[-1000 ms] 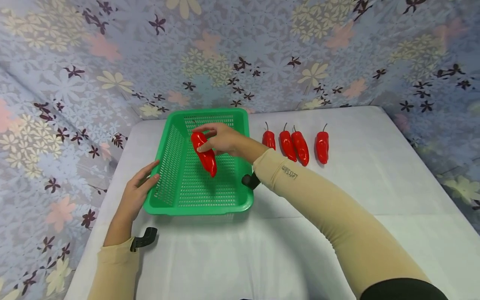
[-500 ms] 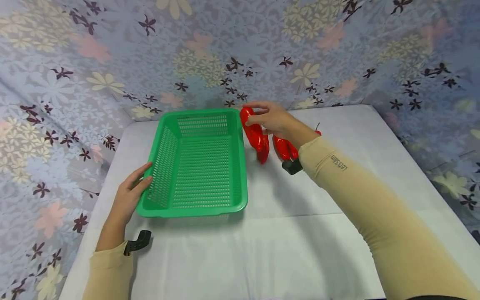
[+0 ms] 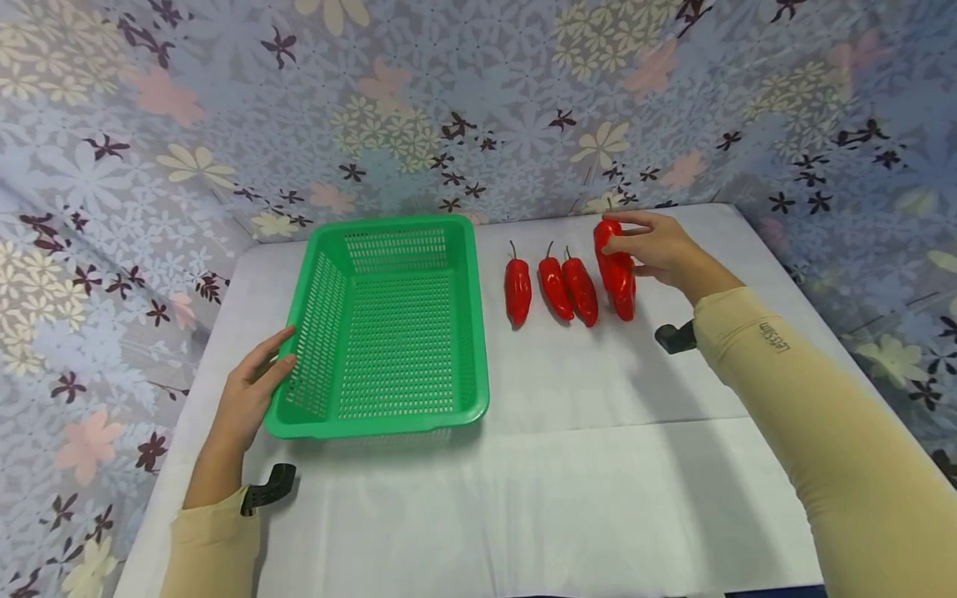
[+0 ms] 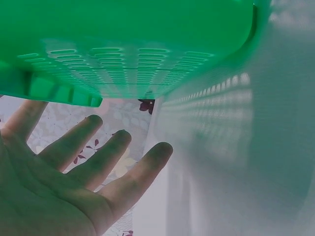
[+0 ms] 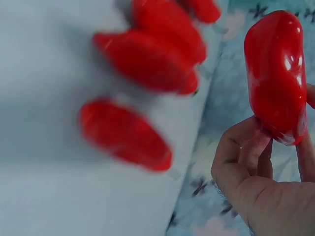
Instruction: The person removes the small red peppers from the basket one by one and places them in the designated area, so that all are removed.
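My right hand [image 3: 658, 249] holds a red chili pepper [image 3: 611, 249] by its upper part, above the right end of a row of peppers. The held pepper [image 5: 276, 73] hangs in the air in the right wrist view, and partly hides another red pepper [image 5: 125, 135] lying on the table. My left hand [image 3: 250, 390] touches the left rim of a green plastic basket [image 3: 482, 349], fingers fairly straight. In the left wrist view, the fingers of the left hand [image 4: 64, 191] spread beside the basket's slotted wall [image 4: 147, 19].
Three red peppers lie side by side, stems away from me: a left one [image 3: 517, 291], a middle one [image 3: 556, 288] and a right one [image 3: 580, 291]. They lie on a white-covered table [image 3: 568, 498]. Floral cloth [image 3: 449, 100] rises behind it.
My right hand has carried the pepper from over the basket to the right, past the row of peppers. The left hand stays at the basket's rim.
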`<state>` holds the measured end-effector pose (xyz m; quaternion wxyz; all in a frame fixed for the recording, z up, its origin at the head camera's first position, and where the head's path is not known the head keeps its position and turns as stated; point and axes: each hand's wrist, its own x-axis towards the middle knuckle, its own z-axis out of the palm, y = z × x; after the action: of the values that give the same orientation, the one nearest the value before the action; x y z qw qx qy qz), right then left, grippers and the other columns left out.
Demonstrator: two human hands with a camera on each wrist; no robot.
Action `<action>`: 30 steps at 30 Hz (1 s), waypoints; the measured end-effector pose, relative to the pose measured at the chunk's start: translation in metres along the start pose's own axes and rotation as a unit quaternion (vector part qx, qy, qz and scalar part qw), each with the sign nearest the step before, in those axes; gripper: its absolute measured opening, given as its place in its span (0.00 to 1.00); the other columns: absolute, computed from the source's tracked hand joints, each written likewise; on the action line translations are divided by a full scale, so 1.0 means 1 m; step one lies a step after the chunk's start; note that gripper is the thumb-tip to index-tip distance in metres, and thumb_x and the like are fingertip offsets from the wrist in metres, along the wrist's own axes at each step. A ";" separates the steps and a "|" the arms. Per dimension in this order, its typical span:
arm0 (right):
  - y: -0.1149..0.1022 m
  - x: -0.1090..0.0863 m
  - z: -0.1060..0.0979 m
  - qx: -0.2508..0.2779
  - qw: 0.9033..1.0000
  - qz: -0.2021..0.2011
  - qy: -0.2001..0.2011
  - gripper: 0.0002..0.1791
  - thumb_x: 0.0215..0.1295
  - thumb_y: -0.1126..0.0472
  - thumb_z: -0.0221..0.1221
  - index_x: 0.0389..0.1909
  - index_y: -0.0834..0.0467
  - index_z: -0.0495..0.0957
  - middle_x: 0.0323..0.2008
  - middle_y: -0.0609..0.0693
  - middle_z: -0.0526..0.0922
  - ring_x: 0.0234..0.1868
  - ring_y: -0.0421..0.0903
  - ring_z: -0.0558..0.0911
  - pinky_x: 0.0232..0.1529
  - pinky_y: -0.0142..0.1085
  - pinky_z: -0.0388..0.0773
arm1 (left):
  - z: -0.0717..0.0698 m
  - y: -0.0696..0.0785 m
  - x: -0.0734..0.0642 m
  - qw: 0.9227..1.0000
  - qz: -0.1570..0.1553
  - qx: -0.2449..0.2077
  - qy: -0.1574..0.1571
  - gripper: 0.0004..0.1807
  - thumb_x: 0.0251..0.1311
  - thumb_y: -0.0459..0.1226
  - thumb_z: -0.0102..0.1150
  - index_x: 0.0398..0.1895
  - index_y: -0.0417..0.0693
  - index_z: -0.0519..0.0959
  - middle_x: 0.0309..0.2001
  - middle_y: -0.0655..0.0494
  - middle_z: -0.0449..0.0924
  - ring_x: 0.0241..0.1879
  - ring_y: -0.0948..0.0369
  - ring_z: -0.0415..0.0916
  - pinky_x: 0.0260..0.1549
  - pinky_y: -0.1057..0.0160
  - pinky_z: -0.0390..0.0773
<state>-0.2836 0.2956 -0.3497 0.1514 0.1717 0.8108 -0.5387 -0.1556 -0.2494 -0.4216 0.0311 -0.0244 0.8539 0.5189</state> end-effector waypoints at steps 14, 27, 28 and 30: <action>0.075 0.010 -0.037 -0.006 0.994 0.063 0.088 0.39 0.62 0.54 0.60 0.72 0.38 0.55 0.73 0.58 0.53 0.69 0.58 0.61 0.64 0.50 0.68 | 0.002 0.000 0.000 1.000 0.006 0.009 0.001 0.28 0.67 0.53 0.47 0.70 0.67 0.61 0.73 0.50 0.56 0.68 0.45 0.59 0.52 0.65 0.71; 0.105 0.016 -0.034 -0.034 0.987 0.077 0.135 0.50 0.59 0.44 0.62 0.74 0.35 0.39 0.75 0.60 0.47 0.73 0.62 0.54 0.66 0.54 0.63 | 0.004 0.002 -0.002 1.000 0.009 0.012 -0.006 0.28 0.68 0.53 0.47 0.70 0.66 0.61 0.72 0.48 0.57 0.68 0.45 0.59 0.56 0.55 0.70; 0.107 0.017 -0.035 -0.039 0.987 0.080 0.135 0.51 0.58 0.43 0.62 0.74 0.35 0.38 0.75 0.60 0.46 0.73 0.62 0.53 0.66 0.55 0.63 | 0.004 0.001 -0.002 1.000 0.009 0.012 -0.006 0.28 0.68 0.53 0.47 0.70 0.66 0.61 0.72 0.48 0.56 0.68 0.45 0.59 0.56 0.54 0.70; 0.111 0.018 -0.035 -0.044 0.986 0.085 0.136 0.52 0.57 0.40 0.62 0.74 0.34 0.37 0.75 0.59 0.45 0.73 0.63 0.52 0.66 0.56 0.62 | 0.004 0.001 -0.002 1.000 0.011 0.009 -0.005 0.28 0.68 0.53 0.47 0.70 0.66 0.61 0.72 0.48 0.56 0.68 0.44 0.59 0.57 0.51 0.69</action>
<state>-0.2529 0.3703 -0.4358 0.0922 0.3046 0.8295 -0.4589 -0.1533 -0.2452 -0.4225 0.0300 -0.0124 0.8585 0.5118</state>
